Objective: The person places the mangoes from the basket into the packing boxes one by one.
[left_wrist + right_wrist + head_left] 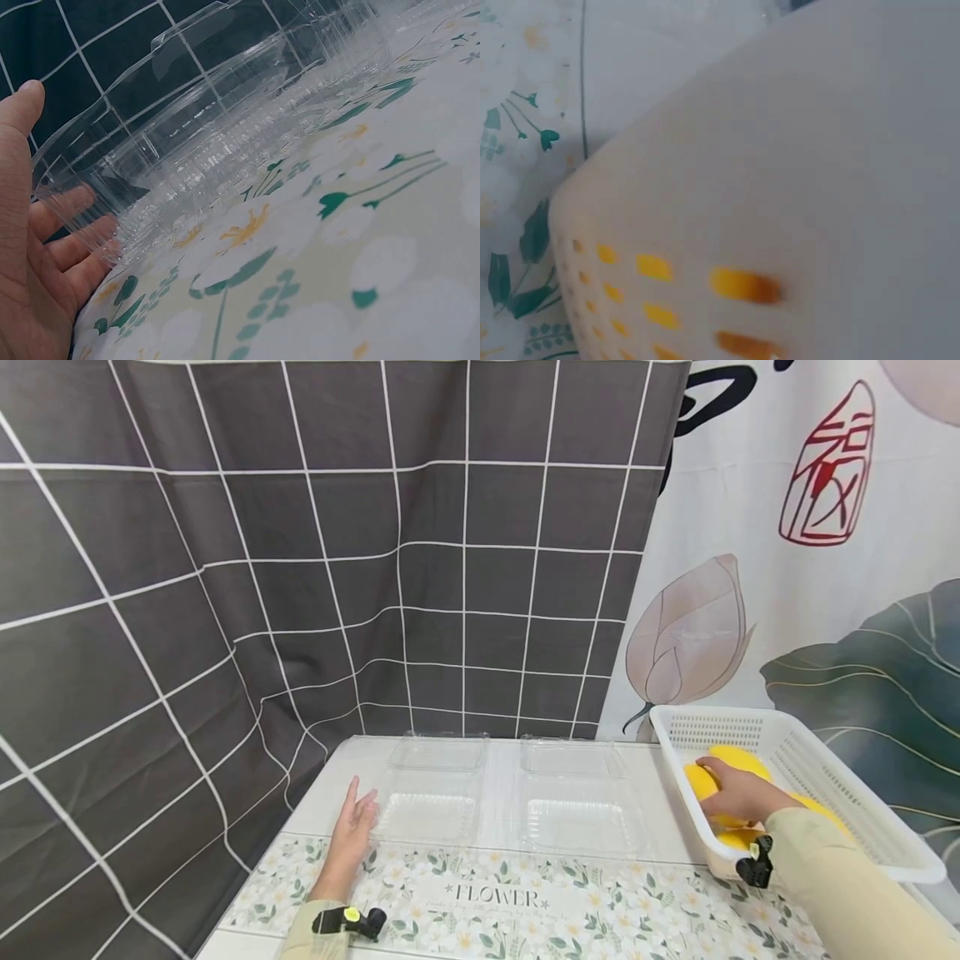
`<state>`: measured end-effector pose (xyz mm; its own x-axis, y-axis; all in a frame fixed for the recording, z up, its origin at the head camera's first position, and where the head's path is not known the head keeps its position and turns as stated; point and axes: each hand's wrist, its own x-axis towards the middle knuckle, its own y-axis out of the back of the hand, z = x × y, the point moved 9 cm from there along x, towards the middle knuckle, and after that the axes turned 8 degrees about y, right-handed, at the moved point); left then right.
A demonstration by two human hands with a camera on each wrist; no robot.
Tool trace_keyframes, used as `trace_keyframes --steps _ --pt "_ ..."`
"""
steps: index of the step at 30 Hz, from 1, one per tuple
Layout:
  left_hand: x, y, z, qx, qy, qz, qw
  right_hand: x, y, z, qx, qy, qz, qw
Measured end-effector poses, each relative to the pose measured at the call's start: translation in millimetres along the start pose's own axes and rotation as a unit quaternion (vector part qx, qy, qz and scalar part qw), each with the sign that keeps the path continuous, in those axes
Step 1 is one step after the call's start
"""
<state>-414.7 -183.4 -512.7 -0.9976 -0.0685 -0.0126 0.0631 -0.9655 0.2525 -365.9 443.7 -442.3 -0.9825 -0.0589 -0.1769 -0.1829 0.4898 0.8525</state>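
Note:
In the head view my right hand (741, 789) reaches into a white plastic basket (873, 806), its fingers curled round one of several smooth, rounded yellow objects (701, 782). Their exact kind is not clear. The basket's wall blocks the right wrist view, with yellow showing through its slots. My left hand (352, 827) is beside the left clear plastic clamshell box (427, 814), fingers loosely extended. The left wrist view shows those fingers (82, 255) at the box's ribbed side, partly behind the clear plastic. To the right lies a second clear clamshell box (581, 818), lid folded back.
Under the boxes is a white table (330, 802), with a floral mat (495, 914) along its front. A dark grid-patterned curtain (502, 585) hangs behind and to the left. A printed white cloth (750, 510) hangs behind the basket.

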Motion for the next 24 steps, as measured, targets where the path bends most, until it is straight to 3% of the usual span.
trace_keyframes --steps 7,24 --pt "-0.3 0.4 1.3 0.000 -0.006 -0.001 1.0000 -2.0 14 -11 -0.008 0.007 -0.002 0.9999" --pt "-0.4 0.8 1.3 0.003 -0.012 -0.006 0.9999 -16.7 20 -18 -0.028 0.004 -0.005 0.9996"
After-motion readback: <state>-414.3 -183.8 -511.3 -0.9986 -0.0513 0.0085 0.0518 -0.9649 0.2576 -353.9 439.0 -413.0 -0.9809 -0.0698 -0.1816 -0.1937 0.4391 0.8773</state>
